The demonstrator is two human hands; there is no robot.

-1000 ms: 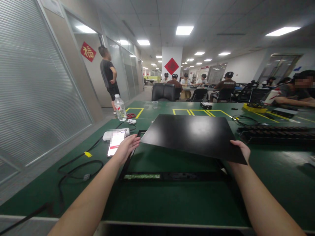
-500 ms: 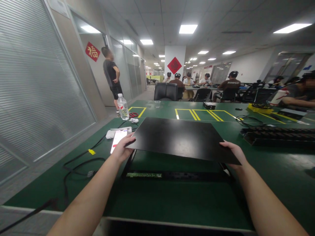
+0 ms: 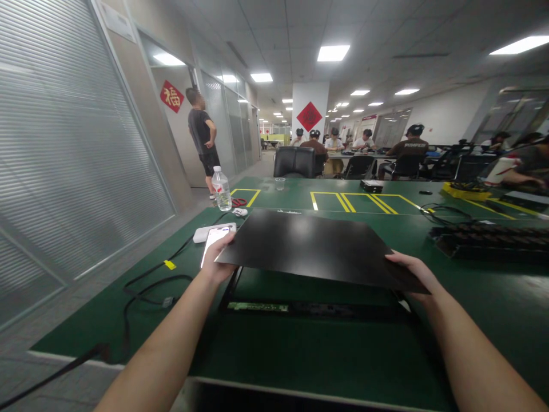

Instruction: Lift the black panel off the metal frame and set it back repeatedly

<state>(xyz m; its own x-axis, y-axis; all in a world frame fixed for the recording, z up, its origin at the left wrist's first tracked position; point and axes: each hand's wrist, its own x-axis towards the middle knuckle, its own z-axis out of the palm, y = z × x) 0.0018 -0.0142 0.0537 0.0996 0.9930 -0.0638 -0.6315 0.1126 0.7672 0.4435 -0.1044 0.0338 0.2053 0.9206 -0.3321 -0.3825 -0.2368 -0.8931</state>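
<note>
- Your left hand grips the left edge of the black sheet.
- Your right hand grips its right edge, thumb on top.
- The sheet is held above a dark frame on the green table.
- By your left hand lies a lit phone; beyond stands a bottle.

Finishes: mostly smooth, soft sheen

Blk panel: smooth, semi-matt w/ hazy reflections. Bench: grn top, smooth, satin. Bottle & cup: clear, plastic-look. Chair: blk, leather-look, slight gloss.
</note>
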